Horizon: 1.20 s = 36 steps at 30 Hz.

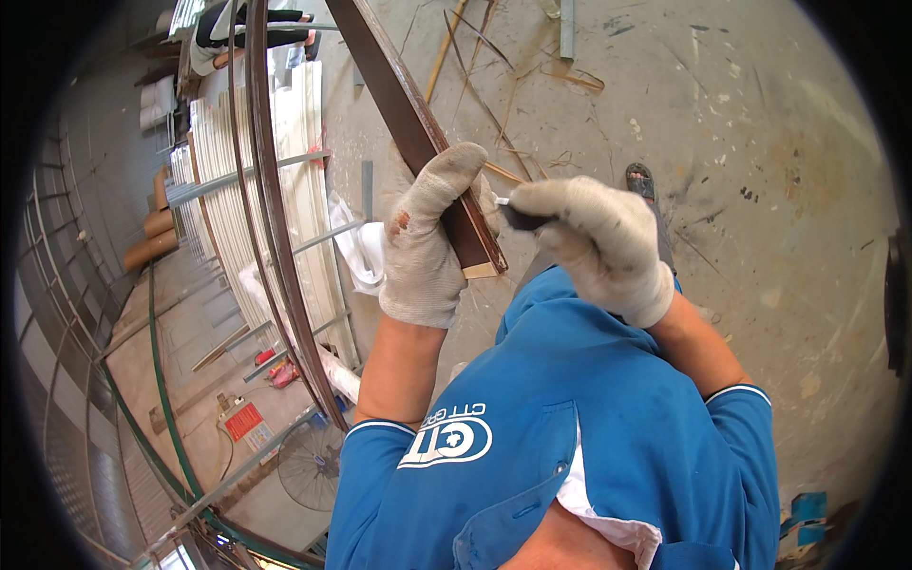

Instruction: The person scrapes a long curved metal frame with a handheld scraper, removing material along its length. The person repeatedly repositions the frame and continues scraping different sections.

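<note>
rolls of brown material lie at the far left, and to their right we see long white strips stacked side by side around metal bars. above those strips, near the top edge, we make out another person, only partly in view. next come dark brown bars running from the top edge downward, then a bundle of white wrapping on the floor. near the middle we find the left hand, in a pale knit glove with a reddish-brown stain, clamped around a long brown board close to its lower end. the board slants from the top edge down toward the chest, and its near end shows a pale strip. just right of it is a small black tool with a light tip pointing at the board; we cannot tell whether the tip touches. the right hand, gloved likewise, has its fingers closed on that tool. beyond it we see a dark sandal and, lower right, a blue box.
</note>
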Motion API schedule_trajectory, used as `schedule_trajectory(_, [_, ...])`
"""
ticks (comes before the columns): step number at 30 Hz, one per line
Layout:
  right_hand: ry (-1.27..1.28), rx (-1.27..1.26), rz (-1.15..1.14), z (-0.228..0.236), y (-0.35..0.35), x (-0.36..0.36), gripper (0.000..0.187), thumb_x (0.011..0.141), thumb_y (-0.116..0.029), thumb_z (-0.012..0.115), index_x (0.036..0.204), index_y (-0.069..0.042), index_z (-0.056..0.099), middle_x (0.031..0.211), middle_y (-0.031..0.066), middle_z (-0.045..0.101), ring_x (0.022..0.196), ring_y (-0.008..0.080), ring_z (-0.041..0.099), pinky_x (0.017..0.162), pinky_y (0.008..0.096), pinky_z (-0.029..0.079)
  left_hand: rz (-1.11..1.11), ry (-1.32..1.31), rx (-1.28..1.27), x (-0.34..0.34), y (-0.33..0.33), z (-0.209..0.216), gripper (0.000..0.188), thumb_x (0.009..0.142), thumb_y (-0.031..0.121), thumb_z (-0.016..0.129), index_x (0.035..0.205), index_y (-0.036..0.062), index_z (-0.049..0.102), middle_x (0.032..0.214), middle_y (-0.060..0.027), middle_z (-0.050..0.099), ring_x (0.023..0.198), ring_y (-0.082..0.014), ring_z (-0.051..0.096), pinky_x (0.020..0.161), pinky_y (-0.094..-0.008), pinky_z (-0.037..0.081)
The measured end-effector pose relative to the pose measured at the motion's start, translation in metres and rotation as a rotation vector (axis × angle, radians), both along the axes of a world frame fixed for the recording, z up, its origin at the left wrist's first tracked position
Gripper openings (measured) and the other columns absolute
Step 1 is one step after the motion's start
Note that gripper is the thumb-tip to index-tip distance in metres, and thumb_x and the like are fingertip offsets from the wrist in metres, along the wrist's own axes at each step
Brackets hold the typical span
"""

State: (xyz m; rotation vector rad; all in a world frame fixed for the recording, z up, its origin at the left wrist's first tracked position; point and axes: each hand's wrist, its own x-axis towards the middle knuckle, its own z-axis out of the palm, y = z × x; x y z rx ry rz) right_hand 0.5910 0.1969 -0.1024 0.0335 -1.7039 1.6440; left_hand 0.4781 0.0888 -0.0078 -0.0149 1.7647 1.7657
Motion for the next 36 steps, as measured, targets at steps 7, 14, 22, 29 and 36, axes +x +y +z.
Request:
schedule_trajectory(7, [0.017,-0.092,-0.092,0.001,0.007,-0.016,0.023,0.090,-0.004,0.071,0.113,-0.002,0.068,0.095,0.0122,0.074,0.082,0.0271,0.074,0.071,0.0335,0.059,0.023,-0.077,-0.021,-0.003,0.000,-0.002,0.017,0.095,0.021,0.071,0.095,0.0062,0.061,0.075,-0.0019,0.058,0.052,-0.0118,0.058,0.044,-0.0217,0.052])
schedule_trajectory(14, [-0.006,0.053,-0.216,-0.012,0.019,-0.037,0.023,0.088,-0.005,0.074,0.111,-0.005,0.070,0.093,0.0095,0.074,0.079,0.0236,0.072,0.067,0.0322,0.058,0.067,0.071,-0.155,-0.005,-0.006,-0.003,0.040,0.094,0.048,0.070,0.091,0.0101,0.059,0.065,0.0005,0.054,0.048,-0.0092,0.055,0.042,-0.0224,0.048])
schedule_trajectory(22, [-0.283,0.013,-0.684,-0.003,0.093,-0.052,0.022,0.090,-0.004,0.070,0.112,-0.005,0.071,0.092,0.0058,0.074,0.077,0.0165,0.067,0.068,0.0308,0.052,0.134,0.079,-0.185,-0.019,-0.031,-0.003,0.043,0.098,0.046,0.066,0.118,0.0071,0.064,0.092,-0.0012,0.067,0.076,-0.0094,0.066,0.068,-0.0238,0.057])
schedule_trajectory(29, [-0.285,-0.323,-0.045,0.012,0.069,-0.048,0.022,0.087,-0.005,0.076,0.109,-0.004,0.073,0.088,0.0031,0.072,0.080,0.0105,0.066,0.069,0.0274,0.052,0.108,0.089,-0.190,-0.023,-0.041,-0.005,0.043,0.098,0.048,0.065,0.114,0.0074,0.064,0.088,-0.0022,0.067,0.071,-0.0094,0.065,0.061,-0.0234,0.055])
schedule_trajectory(36, [-0.225,-0.231,0.373,0.010,-0.004,-0.059,0.024,0.085,0.000,0.077,0.108,0.005,0.069,0.088,0.0030,0.069,0.081,0.0063,0.063,0.072,0.0229,0.053,0.133,0.002,-0.147,-0.020,-0.038,-0.005,0.045,0.096,0.051,0.066,0.111,0.0085,0.064,0.084,-0.0022,0.065,0.065,-0.0098,0.064,0.053,-0.0239,0.054])
